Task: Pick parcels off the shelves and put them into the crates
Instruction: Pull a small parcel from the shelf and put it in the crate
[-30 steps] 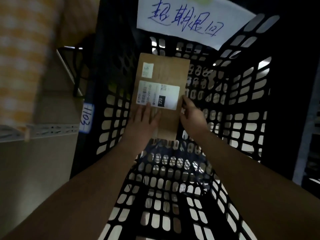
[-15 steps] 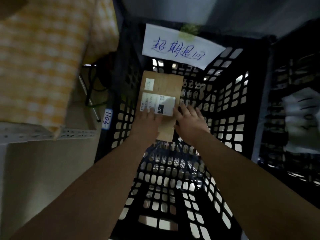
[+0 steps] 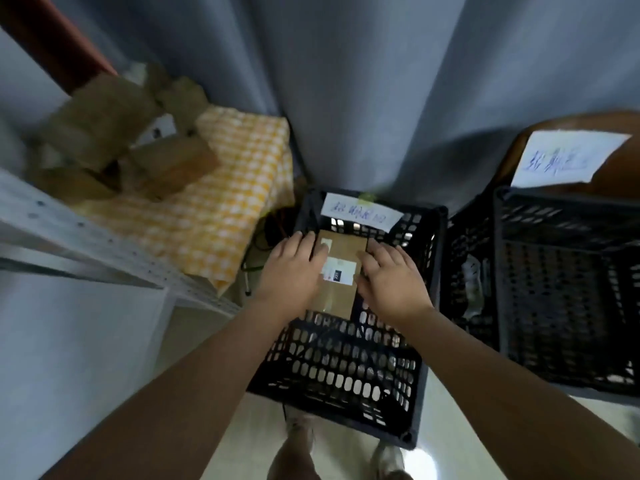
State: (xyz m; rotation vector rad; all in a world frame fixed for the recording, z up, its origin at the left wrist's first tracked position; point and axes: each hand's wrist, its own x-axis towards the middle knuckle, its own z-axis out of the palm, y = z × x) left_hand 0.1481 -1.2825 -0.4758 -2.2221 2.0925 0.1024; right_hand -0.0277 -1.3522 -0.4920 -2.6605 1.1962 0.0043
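A flat brown cardboard parcel (image 3: 341,249) with a white shipping label lies inside the black perforated crate (image 3: 346,368) at its far side. My left hand (image 3: 292,271) hovers over the parcel's left edge with straight fingers. My right hand (image 3: 389,275) is spread over its right edge, fingers relaxed. Neither hand curls round the parcel. Whether the hands touch it, I cannot tell. A handwritten white paper sign (image 3: 360,212) hangs on the crate's far rim.
Several brown parcels (image 3: 114,133) are piled on a yellow checked cloth (image 3: 221,188) on the white metal shelf (image 3: 86,244) at left. A second black crate (image 3: 568,299) with its own paper sign (image 3: 564,157) stands at right. Grey curtain behind; my feet show below.
The view has pulled up and back, revealing the shelf, the parcels and the second crate. Both hands have let go of the parcel, which stays in the crate.
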